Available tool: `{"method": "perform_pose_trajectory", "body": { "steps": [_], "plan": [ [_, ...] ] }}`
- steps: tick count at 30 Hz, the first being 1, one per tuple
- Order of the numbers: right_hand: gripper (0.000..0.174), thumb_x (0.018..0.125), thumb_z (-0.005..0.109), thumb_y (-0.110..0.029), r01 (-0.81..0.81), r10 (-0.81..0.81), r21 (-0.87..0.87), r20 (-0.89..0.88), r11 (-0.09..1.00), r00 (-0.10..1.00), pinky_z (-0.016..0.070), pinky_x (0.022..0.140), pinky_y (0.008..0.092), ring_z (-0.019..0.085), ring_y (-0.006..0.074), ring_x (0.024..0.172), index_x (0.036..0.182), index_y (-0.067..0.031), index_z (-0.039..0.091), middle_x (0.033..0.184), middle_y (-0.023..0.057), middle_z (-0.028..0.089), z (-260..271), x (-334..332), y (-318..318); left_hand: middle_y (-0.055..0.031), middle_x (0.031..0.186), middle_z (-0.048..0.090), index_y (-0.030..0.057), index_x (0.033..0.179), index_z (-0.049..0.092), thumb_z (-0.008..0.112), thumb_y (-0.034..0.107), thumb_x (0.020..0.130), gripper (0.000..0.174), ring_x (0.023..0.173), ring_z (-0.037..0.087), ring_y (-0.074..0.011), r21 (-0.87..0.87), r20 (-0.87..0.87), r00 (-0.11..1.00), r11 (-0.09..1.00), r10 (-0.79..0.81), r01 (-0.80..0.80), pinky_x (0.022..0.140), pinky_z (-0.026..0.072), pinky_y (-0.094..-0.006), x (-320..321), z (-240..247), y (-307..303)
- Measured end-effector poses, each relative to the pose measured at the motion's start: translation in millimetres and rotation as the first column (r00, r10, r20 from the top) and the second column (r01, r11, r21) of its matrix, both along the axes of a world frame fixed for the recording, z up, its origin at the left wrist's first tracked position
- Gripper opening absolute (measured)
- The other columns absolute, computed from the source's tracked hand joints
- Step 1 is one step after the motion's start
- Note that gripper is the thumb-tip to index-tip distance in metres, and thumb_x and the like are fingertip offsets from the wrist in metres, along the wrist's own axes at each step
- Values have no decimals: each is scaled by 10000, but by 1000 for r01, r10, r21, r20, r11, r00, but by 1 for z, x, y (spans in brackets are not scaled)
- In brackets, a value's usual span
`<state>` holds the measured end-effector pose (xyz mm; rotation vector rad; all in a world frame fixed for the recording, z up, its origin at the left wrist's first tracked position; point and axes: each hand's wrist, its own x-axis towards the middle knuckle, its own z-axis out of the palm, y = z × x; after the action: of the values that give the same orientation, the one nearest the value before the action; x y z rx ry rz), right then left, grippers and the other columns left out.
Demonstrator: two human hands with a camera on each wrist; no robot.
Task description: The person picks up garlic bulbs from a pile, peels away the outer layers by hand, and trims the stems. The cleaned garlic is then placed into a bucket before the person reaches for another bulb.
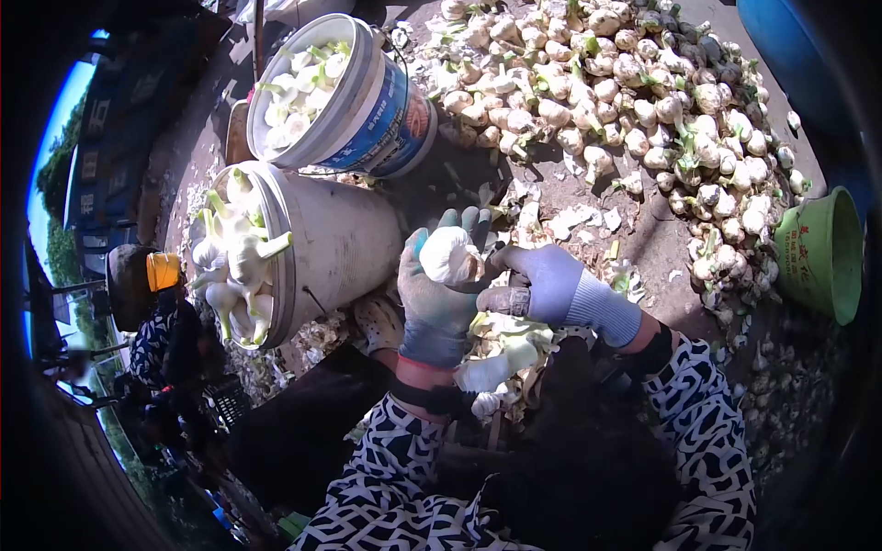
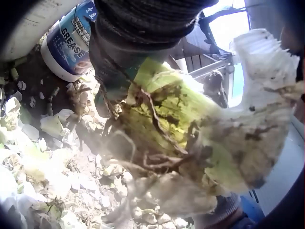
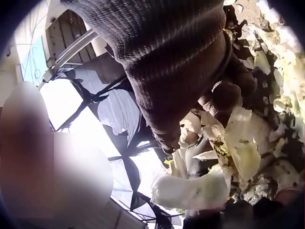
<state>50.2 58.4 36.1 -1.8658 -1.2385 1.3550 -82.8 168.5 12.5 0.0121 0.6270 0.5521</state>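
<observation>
A whitish garlic bulb lies in the palm of the gloved left hand, whose fingers curl round it. The gloved right hand is at the bulb's brown root end, its fingers bent round loose peel that hangs below. A thick white stem piece shows under the hands, and also the same stem piece in the right wrist view. Stained yellow-green peel fills the middle of the left wrist view and hides much of the left glove. The right fingers are partly shaded.
Two buckets of cleaned garlic, a blue-labelled one and a white one, stand at the left. A large garlic pile spreads at upper right, beside a green bucket. Peel scraps litter the ground.
</observation>
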Motion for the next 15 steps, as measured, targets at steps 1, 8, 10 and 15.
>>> {"method": "perform_pose_trajectory", "body": {
  "steps": [1, 8, 10, 15],
  "plan": [
    [556, 822, 625, -539, 76, -74, 18, -106, 997, 992, 507, 748, 357, 659, 289, 823, 1067, -39, 622, 840, 166, 666, -7, -2, 7, -209, 1206, 588, 12, 1170, 549, 437, 331, 940, 409, 1185, 515, -366, 4, -106, 994, 1000, 26, -26, 985, 405, -561, 4, 3, -3],
    [269, 882, 665, -223, 266, 71, 180, -925, 947, 373, 522, 731, 259, 638, 122, 790, 1020, 7, 649, 889, 74, 670, 3, 8, -14, -165, 1211, 594, 58, 1129, 567, 492, 338, 951, 341, 1190, 520, -314, 88, -122, 992, 996, 37, -26, 992, 402, -549, -1, -2, 5],
    [295, 807, 709, -173, 198, -43, 55, -888, 979, 459, 533, 680, 288, 650, 148, 755, 997, 43, 643, 926, 101, 659, -3, 10, -20, -153, 1243, 575, 67, 1139, 564, 504, 360, 943, 357, 1189, 520, -315, 61, -38, 998, 997, 40, -38, 994, 390, -563, -8, -6, 8],
    [286, 864, 518, -297, -352, 440, -295, 324, 888, 838, 497, 854, 376, 644, 293, 949, 1086, -178, 656, 967, 127, 680, -85, 8, -41, -178, 1216, 567, -9, 1166, 541, 384, 348, 1005, 421, 1118, 563, -324, 377, -140, 990, 923, -32, 83, 971, 473, -429, -39, 54, 21]
  ]
}}
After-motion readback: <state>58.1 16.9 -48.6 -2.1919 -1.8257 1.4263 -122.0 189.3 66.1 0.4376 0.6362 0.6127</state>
